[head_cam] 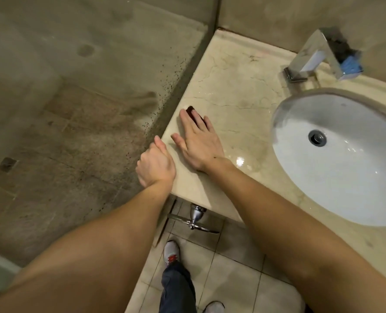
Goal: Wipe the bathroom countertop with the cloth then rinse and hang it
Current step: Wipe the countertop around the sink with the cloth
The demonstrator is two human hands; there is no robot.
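Observation:
My right hand (196, 138) lies flat on the beige marble countertop (237, 91) near its left edge, with straight fingers pressing down on a small dark red cloth (193, 112). Most of the cloth is hidden under the fingers. My left hand (156, 164) is at the counter's left front corner, cupped against the edge, thumb up along the rim; it holds nothing that I can see.
A white oval sink (345, 159) is set in the counter at the right, with a chrome faucet (316, 55) behind it. A spotted glass shower panel (97, 109) stands along the counter's left side. A chrome handle (195, 219) sticks out below the counter edge.

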